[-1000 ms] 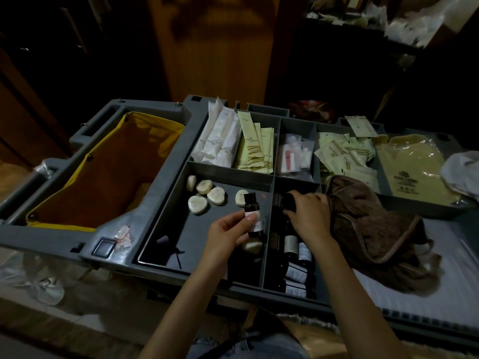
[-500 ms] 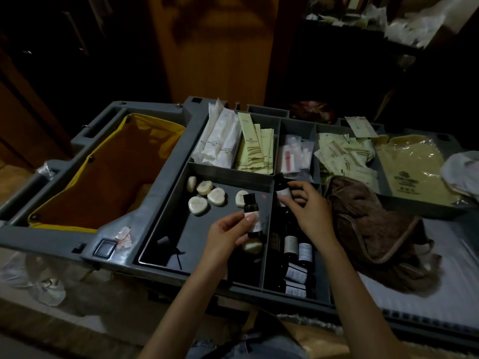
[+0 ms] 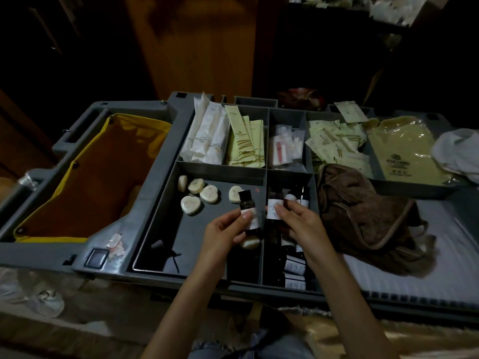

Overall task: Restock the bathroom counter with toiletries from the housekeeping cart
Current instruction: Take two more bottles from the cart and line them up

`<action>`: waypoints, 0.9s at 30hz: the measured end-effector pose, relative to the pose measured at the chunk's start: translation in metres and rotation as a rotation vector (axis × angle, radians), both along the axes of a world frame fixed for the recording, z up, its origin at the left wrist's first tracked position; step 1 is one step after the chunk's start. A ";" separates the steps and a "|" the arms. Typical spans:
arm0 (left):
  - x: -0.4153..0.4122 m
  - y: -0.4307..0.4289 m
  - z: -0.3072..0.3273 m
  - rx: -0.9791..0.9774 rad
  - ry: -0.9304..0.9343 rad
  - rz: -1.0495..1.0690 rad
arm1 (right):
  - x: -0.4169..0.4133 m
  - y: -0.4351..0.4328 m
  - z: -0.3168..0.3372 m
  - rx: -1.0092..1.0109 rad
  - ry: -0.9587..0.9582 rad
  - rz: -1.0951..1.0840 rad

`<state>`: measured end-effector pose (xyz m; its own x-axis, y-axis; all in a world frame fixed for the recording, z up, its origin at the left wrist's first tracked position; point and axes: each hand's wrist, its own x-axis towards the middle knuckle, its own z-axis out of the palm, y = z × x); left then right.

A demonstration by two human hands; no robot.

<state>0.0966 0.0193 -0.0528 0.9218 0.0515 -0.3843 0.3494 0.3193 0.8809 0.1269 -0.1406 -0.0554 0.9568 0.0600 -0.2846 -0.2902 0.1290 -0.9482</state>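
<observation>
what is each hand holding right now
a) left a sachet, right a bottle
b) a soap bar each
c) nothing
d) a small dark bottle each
d: the left hand pinches the first bottle, small, dark and white-labelled, and the right hand pinches the second bottle just beside it.
</observation>
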 end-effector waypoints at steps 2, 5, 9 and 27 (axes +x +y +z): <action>0.001 0.000 -0.001 0.011 0.006 -0.006 | 0.000 -0.001 0.001 0.030 0.022 0.001; 0.002 -0.001 -0.003 0.008 0.014 -0.001 | -0.001 -0.002 0.004 0.071 0.059 0.007; 0.002 -0.002 -0.002 0.027 -0.004 0.012 | -0.005 -0.004 0.006 0.092 0.115 0.026; -0.097 -0.176 0.057 0.030 -0.214 -0.818 | -0.231 -0.148 0.056 0.147 -0.049 -0.663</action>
<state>-0.0007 -0.1567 0.0038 0.7260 -0.6561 -0.2060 0.2847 0.0140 0.9585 -0.1039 -0.2888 0.0009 0.8164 -0.5087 -0.2735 -0.0626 0.3929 -0.9175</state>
